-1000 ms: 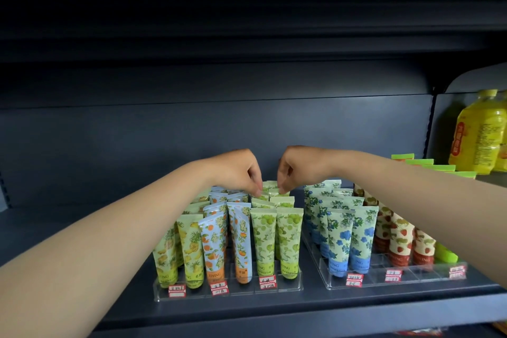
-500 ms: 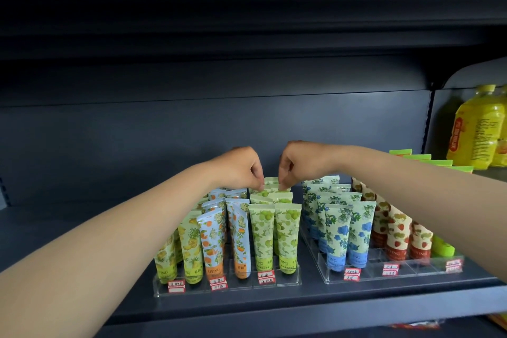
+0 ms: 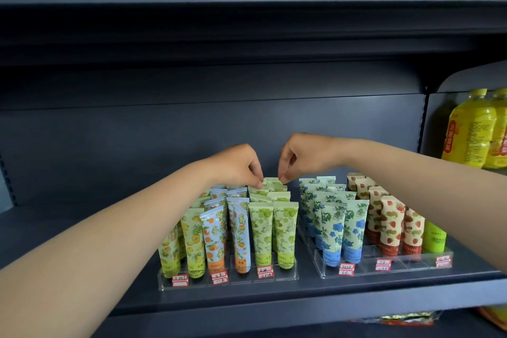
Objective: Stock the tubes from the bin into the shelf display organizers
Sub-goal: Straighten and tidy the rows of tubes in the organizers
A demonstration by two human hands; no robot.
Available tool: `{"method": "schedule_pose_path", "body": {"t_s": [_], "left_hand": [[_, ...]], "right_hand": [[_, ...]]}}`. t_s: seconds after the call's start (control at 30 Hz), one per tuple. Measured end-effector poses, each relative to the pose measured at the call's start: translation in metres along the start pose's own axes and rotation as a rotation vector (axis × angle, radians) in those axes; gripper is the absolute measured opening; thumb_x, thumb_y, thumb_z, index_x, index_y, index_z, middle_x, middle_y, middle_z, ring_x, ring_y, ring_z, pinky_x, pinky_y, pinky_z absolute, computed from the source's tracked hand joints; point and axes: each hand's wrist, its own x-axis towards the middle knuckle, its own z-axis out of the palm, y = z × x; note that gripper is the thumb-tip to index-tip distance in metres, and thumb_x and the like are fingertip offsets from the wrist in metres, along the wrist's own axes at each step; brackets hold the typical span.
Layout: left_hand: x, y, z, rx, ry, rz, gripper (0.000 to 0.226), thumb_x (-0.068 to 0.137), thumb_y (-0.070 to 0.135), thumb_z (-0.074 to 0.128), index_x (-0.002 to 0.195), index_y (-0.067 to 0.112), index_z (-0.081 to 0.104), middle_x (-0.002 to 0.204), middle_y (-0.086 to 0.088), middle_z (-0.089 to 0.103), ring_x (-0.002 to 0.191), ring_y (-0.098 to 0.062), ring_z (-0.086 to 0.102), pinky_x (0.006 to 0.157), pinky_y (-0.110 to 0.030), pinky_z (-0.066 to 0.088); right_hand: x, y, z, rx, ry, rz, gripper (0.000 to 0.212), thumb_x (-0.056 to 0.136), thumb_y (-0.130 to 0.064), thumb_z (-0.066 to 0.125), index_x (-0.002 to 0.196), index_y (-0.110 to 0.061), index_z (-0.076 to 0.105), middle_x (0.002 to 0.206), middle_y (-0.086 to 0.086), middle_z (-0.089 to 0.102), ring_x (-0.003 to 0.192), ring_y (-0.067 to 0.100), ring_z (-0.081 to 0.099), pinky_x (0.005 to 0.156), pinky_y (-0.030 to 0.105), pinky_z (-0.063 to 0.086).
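Head view: left hand [image 3: 236,164] and right hand [image 3: 304,156] both pinch rear green tube [image 3: 271,181] in left organizer [image 3: 227,281]; right organizer [image 3: 384,269] holds blue and strawberry tubes.

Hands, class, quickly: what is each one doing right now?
Left hand: pinches the top edge of the rearmost green tube.
Right hand: pinches the same green tube's top edge at its other corner.

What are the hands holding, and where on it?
Left hand and right hand pinch the back green grape-print tube by its top corners.
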Motion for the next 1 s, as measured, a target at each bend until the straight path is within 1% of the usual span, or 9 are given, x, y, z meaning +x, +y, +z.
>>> {"method": "schedule_pose_path", "body": {"t_s": [0.2, 0.27, 0.33, 0.43, 0.57, 0.7, 0.77, 0.87, 1.0], "left_hand": [[-0.009, 0.003, -0.005, -0.031, -0.015, 0.006, 0.007, 0.08, 0.023, 0.072, 0.085, 0.02, 0.076, 0.081, 0.014, 0.066, 0.07, 0.001, 0.057, 0.061, -0.016, 0.039], [-0.013, 0.004, -0.006, -0.054, -0.042, 0.013, 0.002, 0.079, 0.025, 0.073, 0.078, 0.025, 0.075, 0.08, 0.017, 0.066, 0.073, 0.0, 0.059, 0.066, -0.017, 0.042], [-0.016, 0.005, -0.005, -0.065, -0.073, 0.022, 0.005, 0.078, 0.027, 0.074, 0.073, 0.029, 0.074, 0.08, 0.018, 0.066, 0.075, 0.002, 0.06, 0.069, -0.017, 0.044], [-0.018, 0.007, 0.0, -0.036, -0.105, 0.029, 0.008, 0.079, 0.025, 0.073, 0.072, 0.028, 0.073, 0.077, 0.018, 0.064, 0.064, 0.012, 0.055, 0.058, -0.007, 0.038], [-0.016, 0.009, 0.004, 0.012, -0.08, 0.036, 0.012, 0.08, 0.021, 0.072, 0.07, 0.026, 0.071, 0.08, 0.012, 0.065, 0.064, 0.002, 0.054, 0.058, -0.014, 0.038], [-0.015, 0.009, 0.007, 0.003, -0.054, 0.035, 0.011, 0.081, 0.02, 0.071, 0.071, 0.024, 0.073, 0.075, 0.014, 0.063, 0.059, 0.009, 0.052, 0.052, -0.007, 0.034], [-0.015, 0.008, 0.007, -0.002, -0.049, 0.026, 0.007, 0.081, 0.021, 0.071, 0.074, 0.021, 0.074, 0.074, 0.015, 0.062, 0.061, 0.006, 0.053, 0.054, -0.01, 0.035], [-0.016, 0.007, 0.006, -0.007, -0.058, 0.018, 0.007, 0.08, 0.021, 0.072, 0.074, 0.022, 0.074, 0.072, 0.018, 0.062, 0.058, 0.011, 0.053, 0.054, -0.011, 0.035], [-0.019, 0.009, 0.003, -0.022, -0.058, 0.014, 0.004, 0.08, 0.024, 0.072, 0.078, 0.022, 0.075, 0.072, 0.018, 0.062, 0.061, 0.007, 0.054, 0.056, -0.012, 0.036]], "right_hand": [[-0.008, -0.005, 0.003, 0.001, -0.035, 0.009, 0.007, 0.081, -0.026, 0.071, 0.076, -0.03, 0.071, 0.08, -0.02, 0.067, 0.065, -0.016, 0.056, 0.057, 0.0, 0.037], [-0.01, -0.006, 0.006, -0.014, -0.06, 0.02, 0.006, 0.081, -0.028, 0.071, 0.076, -0.03, 0.071, 0.079, -0.022, 0.066, 0.066, -0.016, 0.056, 0.058, 0.002, 0.037], [-0.01, -0.006, 0.009, -0.03, -0.076, 0.031, 0.006, 0.081, -0.028, 0.071, 0.076, -0.031, 0.071, 0.08, -0.022, 0.066, 0.069, -0.012, 0.056, 0.061, 0.005, 0.036], [-0.01, -0.006, 0.014, -0.039, -0.085, 0.046, 0.006, 0.082, -0.026, 0.07, 0.077, -0.029, 0.071, 0.079, -0.021, 0.065, 0.072, -0.008, 0.057, 0.063, 0.008, 0.037], [-0.012, -0.006, 0.016, -0.05, -0.072, 0.06, 0.005, 0.082, -0.026, 0.07, 0.077, -0.027, 0.07, 0.081, -0.018, 0.065, 0.073, -0.004, 0.056, 0.064, 0.012, 0.04], [-0.012, -0.005, 0.015, -0.051, -0.064, 0.063, 0.004, 0.082, -0.027, 0.071, 0.079, -0.024, 0.071, 0.083, -0.015, 0.067, 0.073, -0.003, 0.057, 0.065, 0.012, 0.042], [-0.012, -0.004, 0.016, -0.048, -0.065, 0.063, 0.004, 0.082, -0.026, 0.071, 0.079, -0.024, 0.071, 0.083, -0.015, 0.067, 0.074, -0.003, 0.057, 0.066, 0.013, 0.042], [-0.011, -0.004, 0.017, -0.033, -0.064, 0.062, 0.003, 0.082, -0.026, 0.071, 0.079, -0.025, 0.071, 0.081, -0.017, 0.067, 0.075, -0.003, 0.058, 0.069, 0.014, 0.044], [-0.013, -0.007, 0.013, -0.026, -0.065, 0.055, 0.006, 0.084, -0.024, 0.069, 0.079, -0.026, 0.072, 0.083, -0.019, 0.067, 0.074, -0.009, 0.058, 0.066, 0.007, 0.04]]}}
